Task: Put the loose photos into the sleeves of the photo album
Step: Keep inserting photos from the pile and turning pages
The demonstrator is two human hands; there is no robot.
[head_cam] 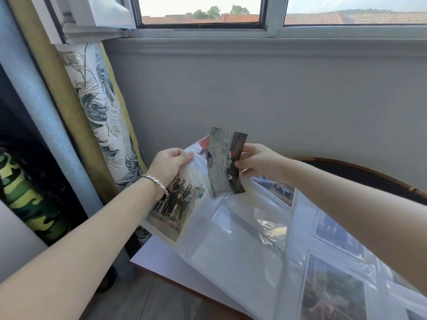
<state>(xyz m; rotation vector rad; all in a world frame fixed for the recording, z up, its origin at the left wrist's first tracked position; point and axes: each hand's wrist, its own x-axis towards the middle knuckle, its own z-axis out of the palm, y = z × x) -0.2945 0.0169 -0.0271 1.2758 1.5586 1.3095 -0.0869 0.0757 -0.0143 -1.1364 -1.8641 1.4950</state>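
Curving a little, two loose photos are standing upright just above the far end of the open photo album, one overlapping the other. Their lower edges are hanging over a clear page of the album; whether they are touching it cannot be told. The right hand is pinching both photos at their right edge, thumb in front and fingers behind.

The left hand is gripping the far left corner of that page between thumb and fingers and is holding it raised off the album. A group photo is sitting in one of the page's pockets, just under the left wrist, and a bracelet is circling that wrist. More filled pockets are showing on the album's right side, under the right forearm.

The album is lying on a white surface with a reddish edge, its left end reaching past that edge. Beyond the album on the right, a dark round top with a brown rim is showing. A grey wall is rising behind the album, with a window above it. Left of the album, a leaf-patterned curtain is hanging, and farther left a green camouflage cloth is showing.
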